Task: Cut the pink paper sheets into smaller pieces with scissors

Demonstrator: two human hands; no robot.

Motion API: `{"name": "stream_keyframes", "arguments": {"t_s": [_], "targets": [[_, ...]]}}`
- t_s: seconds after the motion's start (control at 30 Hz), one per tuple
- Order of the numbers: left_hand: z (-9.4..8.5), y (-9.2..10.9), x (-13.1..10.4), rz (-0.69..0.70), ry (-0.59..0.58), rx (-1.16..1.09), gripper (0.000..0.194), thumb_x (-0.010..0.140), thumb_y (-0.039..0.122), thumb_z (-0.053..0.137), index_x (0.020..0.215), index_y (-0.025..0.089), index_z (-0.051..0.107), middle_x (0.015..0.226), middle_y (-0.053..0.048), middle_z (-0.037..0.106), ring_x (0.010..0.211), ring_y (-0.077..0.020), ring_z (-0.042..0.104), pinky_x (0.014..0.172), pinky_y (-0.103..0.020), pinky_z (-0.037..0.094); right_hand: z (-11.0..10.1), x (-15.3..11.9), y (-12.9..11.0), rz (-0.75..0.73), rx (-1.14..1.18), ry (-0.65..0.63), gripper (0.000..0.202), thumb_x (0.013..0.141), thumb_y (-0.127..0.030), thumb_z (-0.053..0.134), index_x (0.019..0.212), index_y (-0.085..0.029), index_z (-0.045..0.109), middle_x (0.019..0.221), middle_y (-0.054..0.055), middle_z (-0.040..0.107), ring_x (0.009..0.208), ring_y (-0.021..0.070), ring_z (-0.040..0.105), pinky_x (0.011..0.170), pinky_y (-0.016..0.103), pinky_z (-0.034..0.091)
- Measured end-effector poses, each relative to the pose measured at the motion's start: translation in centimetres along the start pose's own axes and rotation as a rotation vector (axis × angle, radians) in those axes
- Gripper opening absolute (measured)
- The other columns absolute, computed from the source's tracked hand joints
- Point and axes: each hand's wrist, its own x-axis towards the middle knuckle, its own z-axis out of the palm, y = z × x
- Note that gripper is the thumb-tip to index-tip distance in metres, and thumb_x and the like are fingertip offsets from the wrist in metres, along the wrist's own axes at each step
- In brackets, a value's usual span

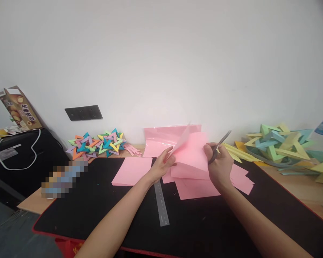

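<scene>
My left hand (163, 165) pinches a pink paper sheet (192, 148) by its left side, with the sheet raised above the mat and partly folded up or parted into layers. In my right hand (221, 163) is a pair of dark-handled scissors (220, 145), blades pointing up and to the right. The fingers of that hand also meet the sheet's right edge. Beneath both hands lie loose pink sheets (196, 190), spread unevenly. A squared pink paper stack (133, 172) rests left of my left hand. Below that hand is a metal ruler (162, 208), its upper end hidden.
A black mat (102, 215) with red edging covers the table. Behind are colourful folded-paper stars (97, 145), pink strips (133, 149) and a plastic pack of pink paper (157, 138). Yellow and green folded pieces (282, 143) sit at right. A snack box (20, 107) leans at far left.
</scene>
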Motion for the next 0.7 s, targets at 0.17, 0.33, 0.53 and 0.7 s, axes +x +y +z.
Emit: {"name": "stream_keyframes", "arguments": {"t_s": [0.17,0.33,0.53,0.7], "targets": [[-0.1,1.0,0.2,0.051,0.135,-0.202,0.049,0.075,0.037,0.067,0.121,0.023,0.055,0.123,-0.01,0.059,0.12,-0.0267,0.048,0.098,-0.041,0.041,0.0,0.1,1.0,0.01,0.067,-0.124,0.037,0.062,-0.046,0.071,0.081,-0.017,0.059,0.061,-0.002,0.048,0.049,0.0094,0.043,0.043,0.021,0.035],[-1.1,2.4,0.7,0.076,0.369,-0.497,0.029,0.077,0.026,0.067,0.103,0.014,0.064,0.111,-0.012,0.066,0.112,-0.0258,0.056,0.096,-0.038,0.045,-0.2,0.1,1.2,-0.12,-0.062,-0.193,0.033,0.065,-0.045,0.069,0.081,-0.019,0.058,0.061,-0.001,0.053,0.061,0.0149,0.055,0.058,0.026,0.043],[-1.8,2.5,1.0,0.032,0.443,-0.665,0.033,0.075,0.006,0.064,0.107,0.012,0.062,0.109,-0.01,0.068,0.109,-0.023,0.059,0.099,-0.035,0.044,0.0,-0.1,1.9,-0.135,-0.257,-0.263,0.03,0.068,-0.045,0.065,0.084,-0.02,0.058,0.074,0.003,0.063,0.07,0.0192,0.06,0.065,0.029,0.042],[-1.1,2.3,0.5,0.199,0.413,-0.514,0.051,0.068,0.001,0.068,0.116,0.017,0.059,0.117,-0.007,0.065,0.115,-0.0232,0.054,0.102,-0.037,0.04,-0.3,0.7,3.6,0.015,-0.4,-0.29,0.03,0.069,-0.047,0.062,0.083,-0.021,0.056,0.077,0.004,0.067,0.071,0.0221,0.062,0.063,0.031,0.043]]}}
